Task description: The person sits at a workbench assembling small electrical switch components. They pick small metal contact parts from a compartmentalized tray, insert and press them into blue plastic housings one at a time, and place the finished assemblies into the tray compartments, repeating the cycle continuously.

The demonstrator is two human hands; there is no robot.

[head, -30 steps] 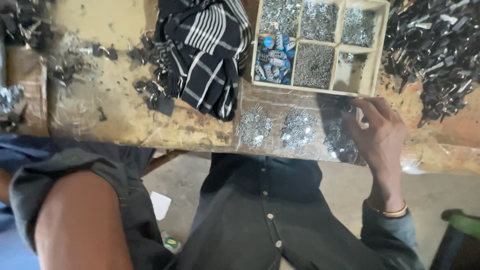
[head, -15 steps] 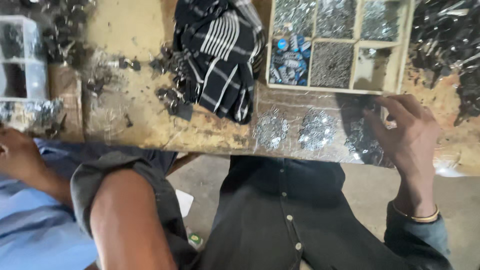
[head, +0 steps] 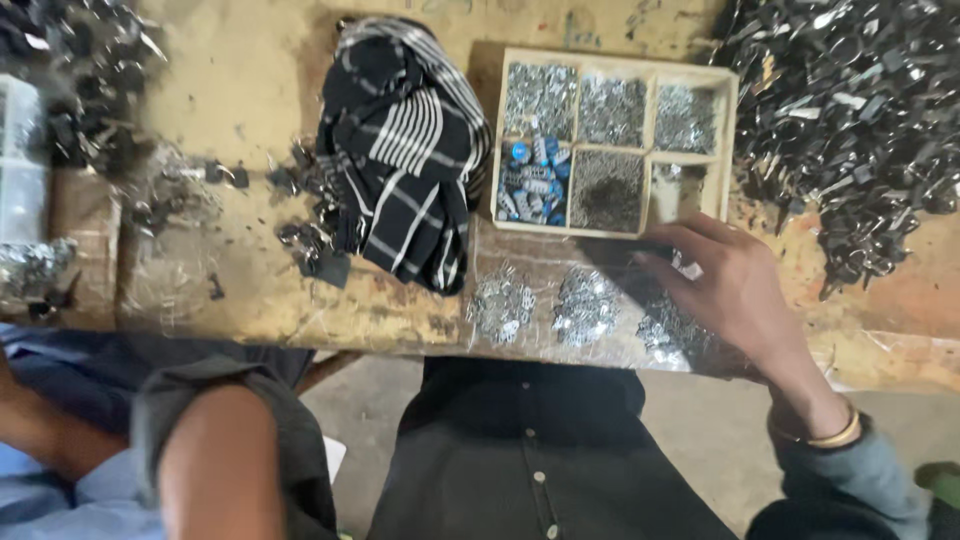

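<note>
The right hand (head: 735,290) is resting palm-down on the worn wooden workbench (head: 250,290), its fingers loosely spread and lying flat over the rightmost of three small heaps of shiny metal clips (head: 672,330); whether anything is being pinched beneath the fingertips cannot be told. That heap is sitting near the front edge of the bench, just below the tray, and the two other heaps, the middle heap (head: 585,305) and the left heap (head: 500,305), are lying in a row beside it, each a little apart from the next. A thin gold-coloured bangle (head: 825,435) is circling the wrist above a grey-blue sleeve. Just behind the fingers, a shallow pale wooden tray (head: 730,140) is sitting with six compartments: three in the back row holding silvery metal bits, and three in the front row, one holding small blue cylindrical parts (head: 530,185), one holding fine dark pins, and one looking nearly bare. To the left of the tray, one black-and-white checked cloth (head: 410,150) is lying bunched up. A large pile of dark metal pieces (head: 850,110) is spreading across the bench's right corner. The left hand is not showing; only a bare forearm (head: 215,470) is visible low at the left.
</note>
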